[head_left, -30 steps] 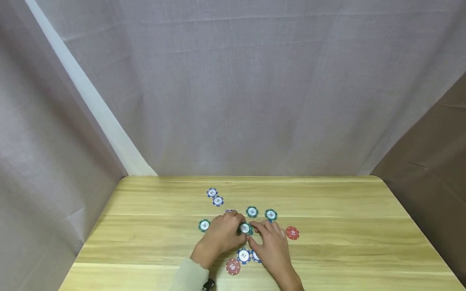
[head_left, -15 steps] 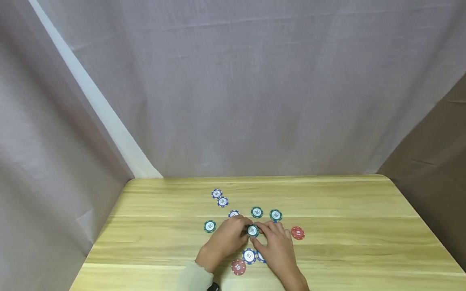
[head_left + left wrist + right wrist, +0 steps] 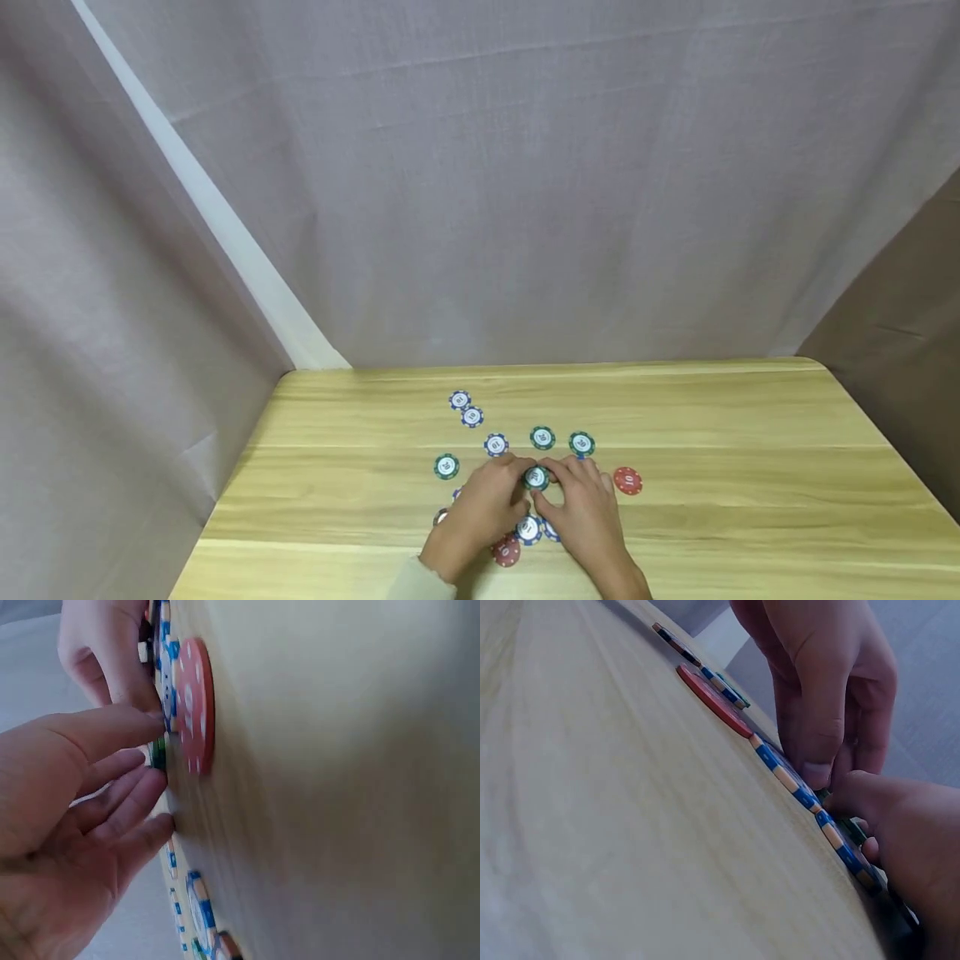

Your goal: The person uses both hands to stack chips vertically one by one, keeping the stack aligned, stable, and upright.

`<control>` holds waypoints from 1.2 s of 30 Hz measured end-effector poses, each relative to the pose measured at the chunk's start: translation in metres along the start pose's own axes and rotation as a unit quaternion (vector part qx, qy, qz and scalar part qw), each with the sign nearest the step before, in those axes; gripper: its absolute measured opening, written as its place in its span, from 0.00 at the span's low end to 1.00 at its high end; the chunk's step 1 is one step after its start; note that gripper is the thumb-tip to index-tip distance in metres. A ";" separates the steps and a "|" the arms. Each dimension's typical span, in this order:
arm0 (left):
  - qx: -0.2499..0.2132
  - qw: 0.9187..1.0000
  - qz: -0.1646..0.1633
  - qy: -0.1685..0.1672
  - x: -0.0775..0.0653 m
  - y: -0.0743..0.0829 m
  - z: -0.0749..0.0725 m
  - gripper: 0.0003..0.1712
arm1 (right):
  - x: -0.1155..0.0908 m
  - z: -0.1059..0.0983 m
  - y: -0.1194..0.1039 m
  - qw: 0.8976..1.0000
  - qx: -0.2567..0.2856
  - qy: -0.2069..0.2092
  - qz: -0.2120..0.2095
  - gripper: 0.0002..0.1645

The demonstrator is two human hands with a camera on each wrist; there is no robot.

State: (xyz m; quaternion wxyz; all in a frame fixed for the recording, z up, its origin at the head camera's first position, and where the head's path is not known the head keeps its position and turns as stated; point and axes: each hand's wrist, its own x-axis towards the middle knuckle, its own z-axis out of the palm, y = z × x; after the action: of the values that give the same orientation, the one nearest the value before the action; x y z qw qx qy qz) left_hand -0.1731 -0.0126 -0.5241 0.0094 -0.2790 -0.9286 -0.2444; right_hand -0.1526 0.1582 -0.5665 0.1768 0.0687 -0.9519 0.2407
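Note:
Green-edged poker chips [image 3: 536, 477] marked 20 lie low on the table between my two hands, one on top showing fully. My left hand [image 3: 486, 502] curls about their left side, index finger at the far edge and thumb nearer. From the right, my right hand [image 3: 587, 508] pinches the edge between index finger and thumb. In the left wrist view a sliver of green chip [image 3: 157, 752] shows between left thumb and fingers. The right wrist view has both thumbs close together at the chips. My hands hide most of the chips' sides.
Blue chips [image 3: 528, 529] and a red chip [image 3: 506, 551] lie in front, partly under the hands. Beyond are a blue chip [image 3: 496, 444], green chips [image 3: 542, 437] and a blue pair [image 3: 472, 416]. A red chip [image 3: 627, 480] lies right. Grey curtains [image 3: 480, 208] border the wooden table.
The head view has shifted left, so everything sits further right. The lower green chip's edge that stuck out is now lined up. My left hand has drawn slightly nearer, uncovering a blue chip beyond it.

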 end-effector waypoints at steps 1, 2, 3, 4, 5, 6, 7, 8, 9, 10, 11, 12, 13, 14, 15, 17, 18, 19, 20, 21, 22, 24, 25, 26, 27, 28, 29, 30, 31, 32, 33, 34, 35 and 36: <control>-0.005 1.000 -0.010 -0.001 -0.002 0.001 0.001 0.31 | 0.000 0.000 0.000 1.000 -0.001 0.000 0.001 0.26; -0.011 1.000 -0.021 -0.003 -0.004 0.003 0.001 0.33 | 0.000 0.001 -0.001 1.000 -0.001 -0.001 0.002 0.26; -0.017 0.999 -0.033 -0.004 -0.006 0.005 0.002 0.35 | 0.000 0.001 -0.002 1.000 -0.001 -0.001 0.003 0.26; -0.021 0.999 -0.043 -0.005 -0.007 0.007 0.003 0.37 | 0.001 0.001 -0.002 1.000 -0.001 -0.002 0.003 0.26; -0.028 0.998 -0.052 -0.004 -0.008 0.009 0.003 0.39 | 0.001 0.001 -0.003 1.000 -0.002 -0.002 0.003 0.27; -0.034 0.998 -0.059 -0.002 -0.009 0.011 0.004 0.40 | 0.001 0.001 -0.003 1.000 -0.004 -0.002 0.003 0.27; -0.041 0.997 -0.066 -0.001 -0.010 0.013 0.005 0.40 | 0.001 0.001 -0.004 1.000 -0.006 -0.002 0.002 0.27; -0.045 0.997 -0.068 0.000 -0.011 0.014 0.005 0.40 | 0.000 0.000 -0.004 1.000 -0.008 0.000 0.002 0.27; -0.049 0.996 -0.068 0.000 -0.012 0.015 0.006 0.40 | -0.001 0.000 -0.003 1.000 -0.010 0.002 0.001 0.27; -0.055 0.996 -0.068 -0.002 -0.013 0.016 0.006 0.39 | -0.001 0.000 -0.003 1.000 -0.012 0.004 0.001 0.27; -0.063 0.996 -0.068 -0.003 -0.014 0.016 0.006 0.39 | -0.002 0.000 -0.003 1.000 -0.014 0.007 0.001 0.26; -0.071 0.995 -0.068 -0.005 -0.014 0.016 0.005 0.38 | -0.003 0.001 -0.003 1.000 -0.013 0.010 0.002 0.26; -0.081 0.994 -0.069 -0.007 -0.015 0.015 0.005 0.37 | -0.004 0.001 -0.003 1.000 -0.012 0.012 0.001 0.26; -0.090 0.993 -0.071 -0.008 -0.016 0.014 0.004 0.37 | -0.004 0.002 -0.003 1.000 -0.009 0.012 0.001 0.26; -0.100 0.992 -0.073 -0.009 -0.016 0.012 0.002 0.37 | -0.003 0.003 -0.004 1.000 -0.005 0.012 0.001 0.25; -0.110 0.991 -0.077 -0.008 -0.017 0.009 0.000 0.35 | -0.002 0.004 -0.007 1.000 0.005 0.006 0.002 0.25; -0.112 0.991 -0.080 -0.006 -0.018 0.008 -0.001 0.35 | -0.001 0.005 -0.008 1.000 0.009 0.002 0.003 0.25; -0.115 0.990 -0.084 -0.005 -0.018 0.007 -0.001 0.35 | 0.000 0.005 -0.010 1.000 0.011 -0.004 0.005 0.25; -0.117 0.989 -0.088 -0.003 -0.019 0.006 -0.002 0.35 | 0.000 0.005 -0.011 1.000 0.012 -0.009 0.007 0.25; -0.121 0.988 -0.093 0.000 -0.019 0.005 -0.002 0.35 | 0.001 0.005 -0.012 1.000 0.012 -0.014 0.009 0.25; -0.126 0.987 -0.097 0.004 -0.019 0.004 -0.003 0.34 | 0.002 0.006 -0.013 1.000 0.012 -0.016 0.009 0.25; -0.138 0.985 -0.101 0.011 -0.019 0.001 -0.003 0.33 | 0.003 0.006 -0.014 1.000 0.007 -0.017 0.008 0.25; -0.143 0.984 -0.102 0.013 -0.018 -0.001 -0.004 0.32 | 0.003 0.007 -0.013 1.000 0.005 -0.017 0.007 0.25; -0.147 0.984 -0.102 0.015 -0.017 -0.003 -0.004 0.30 | 0.004 0.007 -0.013 1.000 0.005 -0.015 0.006 0.26; -0.150 0.983 -0.102 0.017 -0.017 -0.006 -0.005 0.29 | 0.004 0.008 -0.013 1.000 0.004 -0.014 0.005 0.26; -0.154 0.983 -0.100 0.020 -0.016 -0.009 -0.006 0.27 | 0.004 0.008 -0.013 1.000 0.003 -0.013 0.005 0.26; -0.153 0.983 -0.101 0.024 -0.015 -0.011 -0.006 0.26 | 0.005 0.009 -0.012 1.000 0.003 -0.015 0.007 0.27; -0.150 0.983 -0.103 0.030 -0.014 -0.014 -0.007 0.26 | 0.005 0.010 -0.012 1.000 0.004 -0.017 0.009 0.27; -0.144 0.983 -0.107 0.038 -0.013 -0.016 -0.008 0.25 | 0.005 0.011 -0.013 1.000 0.005 -0.020 0.011 0.27; -0.137 0.983 -0.109 0.048 -0.013 -0.019 -0.008 0.25 | 0.005 0.011 -0.013 1.000 0.006 -0.023 0.013 0.27; -0.126 0.984 -0.110 0.061 -0.012 -0.022 -0.009 0.24 | 0.005 0.012 -0.013 1.000 0.006 -0.026 0.015 0.28; -0.108 0.985 -0.108 0.080 -0.011 -0.025 -0.009 0.24 | 0.005 0.013 -0.013 0.999 0.006 -0.028 0.016 0.28; -0.086 0.986 -0.108 0.098 -0.010 -0.029 -0.010 0.24 | 0.006 0.014 -0.014 0.999 0.005 -0.028 0.016 0.28; -0.064 0.985 -0.106 0.118 -0.008 -0.033 -0.010 0.23 | 0.006 0.014 -0.014 1.000 0.005 -0.027 0.015 0.28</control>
State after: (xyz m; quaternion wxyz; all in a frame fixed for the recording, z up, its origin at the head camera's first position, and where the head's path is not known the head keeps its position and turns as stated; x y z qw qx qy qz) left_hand -0.1846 -0.0456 -0.5313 0.0746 -0.1479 -0.9279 -0.3340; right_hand -0.1593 0.1387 -0.5696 0.1471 0.0618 -0.9561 0.2459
